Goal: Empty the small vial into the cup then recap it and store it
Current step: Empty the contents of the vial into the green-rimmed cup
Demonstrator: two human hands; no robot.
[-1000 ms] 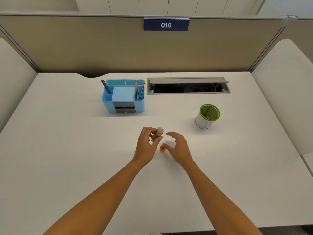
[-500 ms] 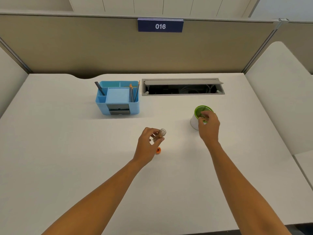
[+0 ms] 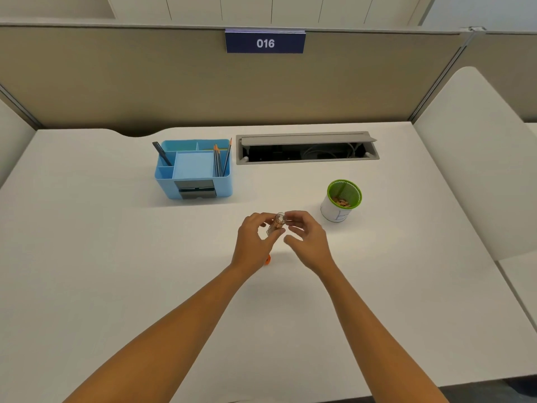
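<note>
Holding the uncapped vial tilted, left hand fingers pinch it; right hand fingers loosely spread at its mouth, cup nearby.

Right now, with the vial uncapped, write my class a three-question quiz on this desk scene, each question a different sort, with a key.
1. True or false: the orange cap sits on the vial.
2. Which hand grips the vial: A) left hand B) right hand C) neither?
3. Fill in: the cup has a ____ rim.

Key: 1 false, the cap lies on the desk under the left hand. 2 A, the right hand's fingertips are at the vial's mouth. 3 green.
</note>
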